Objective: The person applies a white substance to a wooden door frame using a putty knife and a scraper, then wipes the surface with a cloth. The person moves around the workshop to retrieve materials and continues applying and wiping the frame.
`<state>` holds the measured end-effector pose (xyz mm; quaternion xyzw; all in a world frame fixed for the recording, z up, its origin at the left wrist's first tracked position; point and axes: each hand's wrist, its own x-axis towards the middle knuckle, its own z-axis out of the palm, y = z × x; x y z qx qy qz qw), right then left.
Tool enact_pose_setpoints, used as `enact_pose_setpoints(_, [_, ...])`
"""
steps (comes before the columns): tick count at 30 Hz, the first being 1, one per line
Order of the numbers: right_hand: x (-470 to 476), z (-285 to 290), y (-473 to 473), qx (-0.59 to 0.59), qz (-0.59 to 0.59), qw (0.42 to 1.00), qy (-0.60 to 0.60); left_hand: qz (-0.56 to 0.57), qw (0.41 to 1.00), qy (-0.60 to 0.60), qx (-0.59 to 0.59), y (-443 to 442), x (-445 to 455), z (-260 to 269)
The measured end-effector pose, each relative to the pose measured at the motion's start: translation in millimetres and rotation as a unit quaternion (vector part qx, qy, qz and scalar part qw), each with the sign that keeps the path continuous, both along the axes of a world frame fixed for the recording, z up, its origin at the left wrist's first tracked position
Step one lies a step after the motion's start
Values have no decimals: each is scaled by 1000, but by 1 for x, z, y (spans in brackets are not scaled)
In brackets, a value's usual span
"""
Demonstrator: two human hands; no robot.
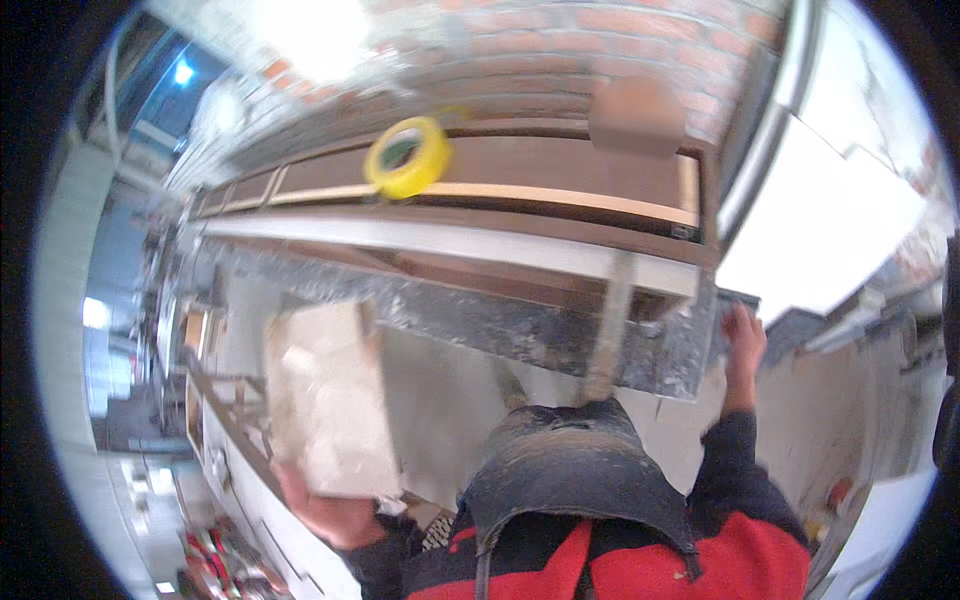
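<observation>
My left hand point(330, 510) is at the lower left, gripping the near end of a pale rectangular slab or box point(330, 397) with a dusty, whitish top. Its material cannot be made out through the blur. On the right my right hand point(745, 334) reaches forward, fingers curled, at a dark edge point(739, 296) beside the bench end. Whether it grips that edge is unclear. A dark, dusty apron point(570, 457) covers my front. Ahead of it a brownish pole point(611, 330) slants up to the bench.
A long brown wooden frame point(525, 161) with light strips lies along a brick wall point(540, 52). A yellow tape roll point(409, 157) is at the frame. Below runs a dusty grey ledge point(480, 315). White panels point(810, 217) stand right; a white cabinet-like piece point(247, 487) is lower left.
</observation>
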<state>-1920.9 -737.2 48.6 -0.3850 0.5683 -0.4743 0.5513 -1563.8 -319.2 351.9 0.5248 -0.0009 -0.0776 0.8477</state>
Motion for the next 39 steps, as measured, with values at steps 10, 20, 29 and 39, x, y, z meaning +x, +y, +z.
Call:
enact_pose_setpoints(10, [55,162,205,-28,440,894,-84,-172,980,21,-97,-18,64,-41])
enact_pose_setpoints(20, [319,165,286,15,724,689,37,-332,924,152,-111,27,94,-99])
enact_pose_setpoints(29, [400,147,356,185,503,821,-198,-278,937,130,-164,148,96,-126])
enact_pose_setpoints(39, [425,242,380,165,784,598,-35,249,952,-36,-172,271,68,-111])
